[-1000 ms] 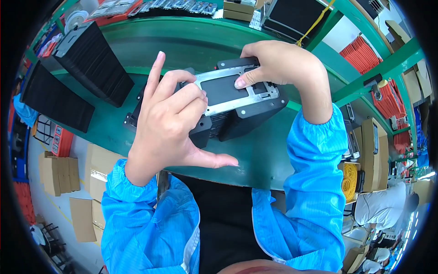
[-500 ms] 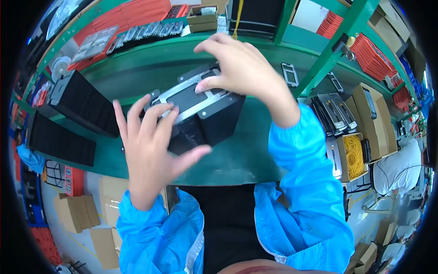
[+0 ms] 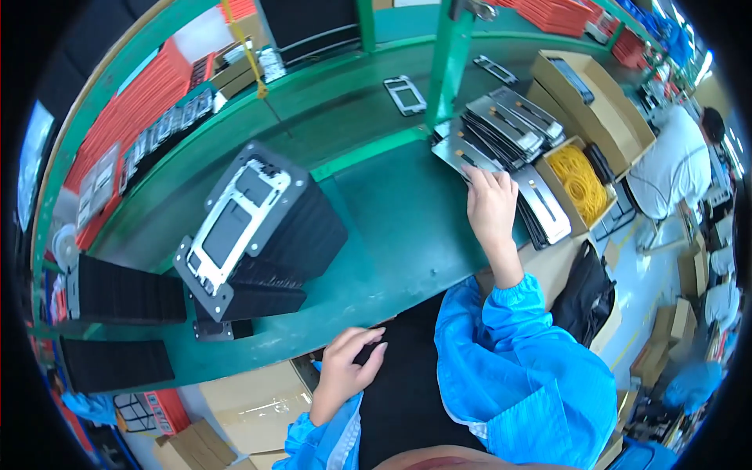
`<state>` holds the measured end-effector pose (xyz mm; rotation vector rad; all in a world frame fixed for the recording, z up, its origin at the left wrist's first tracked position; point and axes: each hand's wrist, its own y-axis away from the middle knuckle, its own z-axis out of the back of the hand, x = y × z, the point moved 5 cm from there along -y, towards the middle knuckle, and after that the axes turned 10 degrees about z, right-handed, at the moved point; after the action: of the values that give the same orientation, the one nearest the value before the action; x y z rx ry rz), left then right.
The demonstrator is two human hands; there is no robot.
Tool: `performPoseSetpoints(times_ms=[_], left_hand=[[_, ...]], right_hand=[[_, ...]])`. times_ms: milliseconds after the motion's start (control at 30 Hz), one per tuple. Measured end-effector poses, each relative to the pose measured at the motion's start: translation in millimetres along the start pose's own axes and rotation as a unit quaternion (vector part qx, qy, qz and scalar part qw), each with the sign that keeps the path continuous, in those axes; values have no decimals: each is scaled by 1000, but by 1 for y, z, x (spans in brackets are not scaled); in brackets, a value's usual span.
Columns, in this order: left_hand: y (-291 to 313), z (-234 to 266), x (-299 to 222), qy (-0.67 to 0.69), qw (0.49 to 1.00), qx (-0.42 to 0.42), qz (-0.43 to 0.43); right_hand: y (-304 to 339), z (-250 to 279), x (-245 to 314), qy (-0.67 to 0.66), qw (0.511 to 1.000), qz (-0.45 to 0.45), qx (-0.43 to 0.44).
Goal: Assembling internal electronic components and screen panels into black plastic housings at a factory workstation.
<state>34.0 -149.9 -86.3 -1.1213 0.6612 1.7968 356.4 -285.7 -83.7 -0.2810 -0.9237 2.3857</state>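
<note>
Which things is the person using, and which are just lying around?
Probably in use:
flat panel at the right hand's fingertips
silver frame on the black stack

Probably just lying about:
yellow cord in its box
black bundle

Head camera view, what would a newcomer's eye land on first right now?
Probably the pale metal frame, lying on the dark stack left of centre on the green bench. The bright yellow cord, coiled in a cardboard box at the right, also stands out. So might the right hand, at the near edge of the pile of flat silver panels just left of that box.
</note>
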Motion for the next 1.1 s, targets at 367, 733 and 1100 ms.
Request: performPoseSetpoints(times_ms=[367, 733, 1100], left_hand=[[-59, -48, -43, 274, 959, -20, -75], [-37, -2, -3, 446, 877, 177, -32], [-19, 89, -76, 333, 939, -78, -32]], right_hand=[[24, 96, 111, -343, 925, 101, -131], [-35, 91, 142, -594, 796, 108, -44], [-143, 120, 180, -605, 606, 473, 209]])
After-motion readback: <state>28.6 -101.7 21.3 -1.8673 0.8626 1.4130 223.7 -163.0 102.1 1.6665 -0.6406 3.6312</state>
